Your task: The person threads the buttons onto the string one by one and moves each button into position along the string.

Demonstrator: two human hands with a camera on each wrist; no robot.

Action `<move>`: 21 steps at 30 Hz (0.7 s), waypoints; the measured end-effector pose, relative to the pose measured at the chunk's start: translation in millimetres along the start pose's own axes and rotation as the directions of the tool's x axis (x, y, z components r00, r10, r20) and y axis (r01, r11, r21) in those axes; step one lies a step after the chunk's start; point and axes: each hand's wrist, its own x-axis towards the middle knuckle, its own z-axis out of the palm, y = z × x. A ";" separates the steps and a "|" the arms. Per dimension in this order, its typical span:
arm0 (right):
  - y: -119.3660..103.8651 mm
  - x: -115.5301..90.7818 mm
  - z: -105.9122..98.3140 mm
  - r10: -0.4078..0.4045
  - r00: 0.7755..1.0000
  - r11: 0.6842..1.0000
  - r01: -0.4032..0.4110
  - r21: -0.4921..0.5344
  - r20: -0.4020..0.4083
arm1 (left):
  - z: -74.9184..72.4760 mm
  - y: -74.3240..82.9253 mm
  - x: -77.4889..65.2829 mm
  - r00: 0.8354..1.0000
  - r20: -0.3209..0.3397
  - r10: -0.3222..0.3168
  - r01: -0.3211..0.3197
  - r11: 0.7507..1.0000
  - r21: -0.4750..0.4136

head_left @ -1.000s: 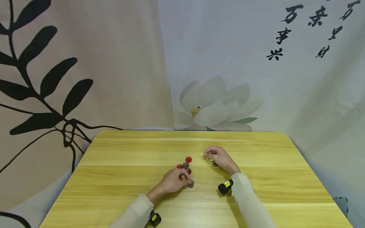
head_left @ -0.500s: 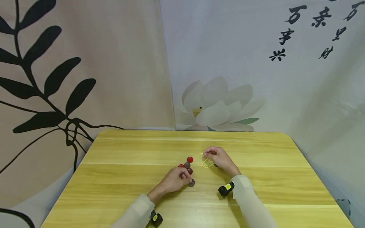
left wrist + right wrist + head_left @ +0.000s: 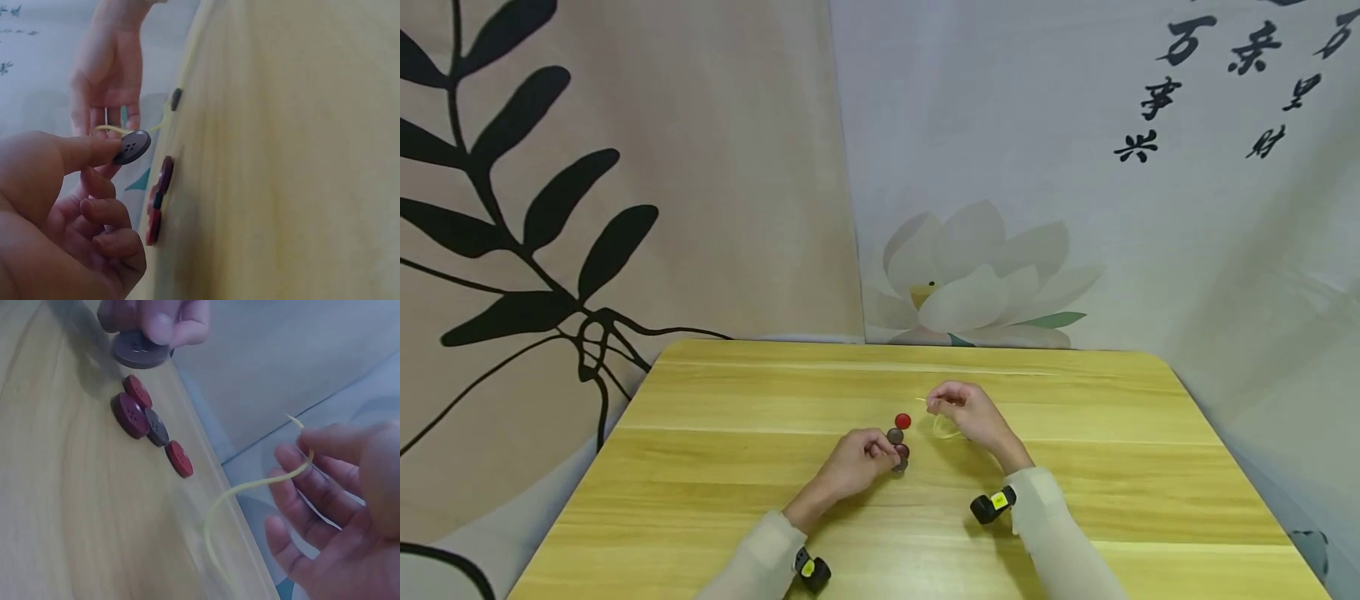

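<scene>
My left hand [image 3: 853, 464] pinches a dark grey-brown four-hole button [image 3: 134, 149] between thumb and fingers, raised above the table. To its right, my right hand [image 3: 967, 414] pinches a yellow string [image 3: 250, 484] near one end. A short tip of the string sticks out past the fingertips, and the rest hangs in a loose curve to the table. In the left wrist view, a dark button [image 3: 176, 99] lies on the table at the string; the right hand hides it in the head view.
Loose buttons lie close together by the left hand: a red button [image 3: 180, 459], a grey button [image 3: 156, 427], a maroon button [image 3: 130, 415] and another red button [image 3: 137, 392]. They rest on a wooden table [image 3: 737, 400] with a printed cloth [image 3: 737, 208] behind it.
My left hand has lifted its button off the table and moved it away from me, now covering the nearer red button in the head view. My right hand has shifted slightly up and left with the string.
</scene>
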 end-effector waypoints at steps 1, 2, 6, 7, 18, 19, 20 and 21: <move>-1.2 -1.2 0.1 0.002 1.000 1.000 -0.002 0.004 0.001 | -0.9 0.4 0.2 1.000 -0.011 -0.001 0.001 1.000 -0.003; -1.8 -2.1 0.3 -0.001 1.000 1.000 0.001 0.007 0.000 | -1.7 0.6 0.6 1.000 -0.021 0.002 -0.002 1.000 -0.008; -7.7 -6.1 0.6 -0.026 1.000 0.999 0.026 0.021 0.007 | -4.8 3.1 1.7 0.999 -0.052 -0.008 0.006 1.000 -0.031; -8.5 -6.6 0.7 -0.034 0.999 0.999 0.034 0.021 0.007 | -5.5 3.9 1.9 0.998 -0.060 -0.009 0.007 0.999 -0.040; -13.2 -10.1 3.7 -0.055 0.998 0.997 0.056 0.061 -0.013 | -10.0 13.2 6.9 0.973 -0.212 -0.087 0.056 0.987 -0.148; -13.8 -10.7 3.5 -0.059 0.998 0.996 0.059 0.061 -0.016 | -10.5 13.5 7.3 0.970 -0.224 -0.094 0.060 0.986 -0.156; -14.6 -11.2 3.4 -0.060 0.998 0.996 0.061 0.062 -0.018 | -11.0 13.9 7.6 0.967 -0.233 -0.101 0.063 0.985 -0.163; -15.2 -11.8 3.3 -0.061 0.998 0.996 0.062 0.062 -0.019 | -11.5 14.5 7.8 0.965 -0.241 -0.107 0.066 0.983 -0.173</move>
